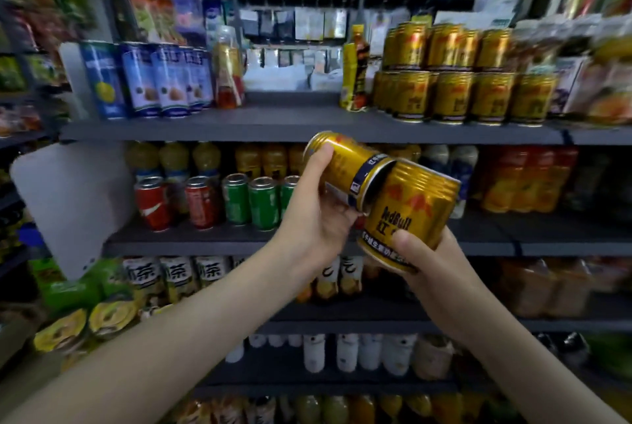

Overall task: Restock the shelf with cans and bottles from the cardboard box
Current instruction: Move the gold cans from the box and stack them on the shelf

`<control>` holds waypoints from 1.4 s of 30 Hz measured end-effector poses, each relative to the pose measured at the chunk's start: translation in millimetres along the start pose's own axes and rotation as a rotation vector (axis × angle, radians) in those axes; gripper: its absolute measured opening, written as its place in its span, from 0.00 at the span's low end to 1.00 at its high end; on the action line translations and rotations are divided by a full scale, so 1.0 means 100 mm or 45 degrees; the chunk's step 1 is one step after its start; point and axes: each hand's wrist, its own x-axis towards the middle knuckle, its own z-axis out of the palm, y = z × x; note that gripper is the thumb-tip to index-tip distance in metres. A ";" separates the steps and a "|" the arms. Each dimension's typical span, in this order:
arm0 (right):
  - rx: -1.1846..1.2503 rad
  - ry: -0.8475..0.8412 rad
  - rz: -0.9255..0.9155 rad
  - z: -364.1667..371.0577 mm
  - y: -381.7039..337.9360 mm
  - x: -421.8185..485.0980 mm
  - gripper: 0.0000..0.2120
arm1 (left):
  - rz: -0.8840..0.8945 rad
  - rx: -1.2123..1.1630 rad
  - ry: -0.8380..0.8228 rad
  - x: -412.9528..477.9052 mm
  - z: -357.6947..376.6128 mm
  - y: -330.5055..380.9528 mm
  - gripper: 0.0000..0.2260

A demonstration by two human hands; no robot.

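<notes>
My left hand grips a gold energy-drink can, tilted with its top pointing up-left. My right hand holds a second gold can from below, nearly upright and leaning right. The two cans touch at their ends in front of the shelf unit. On the upper grey shelf, at the right, stand stacked gold cans of the same kind in two tiers. The cardboard box is not in view.
The upper shelf has a bare gap between an orange-capped bottle and a yellow bottle. Blue cans stand at its left. Red and green soda cans and juice bottles fill the shelf below. A white panel hangs at left.
</notes>
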 end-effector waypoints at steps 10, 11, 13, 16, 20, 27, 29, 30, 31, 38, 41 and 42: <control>-0.065 0.069 -0.064 -0.83 -0.35 0.29 0.48 | -0.111 0.067 -0.215 0.63 0.72 -0.20 0.26; -0.056 0.077 -0.067 -0.92 -0.41 0.32 0.47 | -0.082 0.127 -0.231 0.70 0.78 -0.20 0.26; -0.023 0.098 -0.084 -1.11 -0.53 0.36 0.42 | -0.022 0.262 -0.246 0.83 0.90 -0.22 0.26; 0.039 0.185 -0.119 -1.44 -0.68 0.41 0.27 | 0.036 0.394 -0.274 0.96 1.09 -0.31 0.25; -0.026 0.196 -0.127 -1.88 -0.79 0.43 0.28 | 0.093 0.434 -0.314 1.06 1.34 -0.55 0.23; -0.227 0.102 -0.189 -2.64 -1.03 0.35 0.35 | 0.267 0.427 -0.247 1.03 1.81 -1.01 0.23; -0.234 0.059 -0.231 -2.83 -1.14 0.36 0.37 | 0.330 0.500 -0.228 1.04 1.91 -1.07 0.25; -0.222 0.047 -0.258 -2.91 -1.21 0.38 0.37 | 0.371 0.543 -0.226 1.04 1.95 -1.08 0.26; -0.206 0.037 -0.286 -2.98 -1.28 0.42 0.38 | 0.415 0.576 -0.224 1.04 1.99 -1.06 0.27; -0.177 -0.064 -0.427 -3.10 -1.76 1.00 0.32 | 0.648 0.860 -0.102 1.07 2.15 -0.71 0.24; -0.173 -0.076 -0.428 -3.09 -1.82 1.32 0.32 | 0.741 0.951 -0.057 1.18 2.15 -0.54 0.23; -0.193 -0.073 -0.428 -3.09 -1.84 1.43 0.33 | 0.762 0.969 -0.052 1.22 2.14 -0.48 0.24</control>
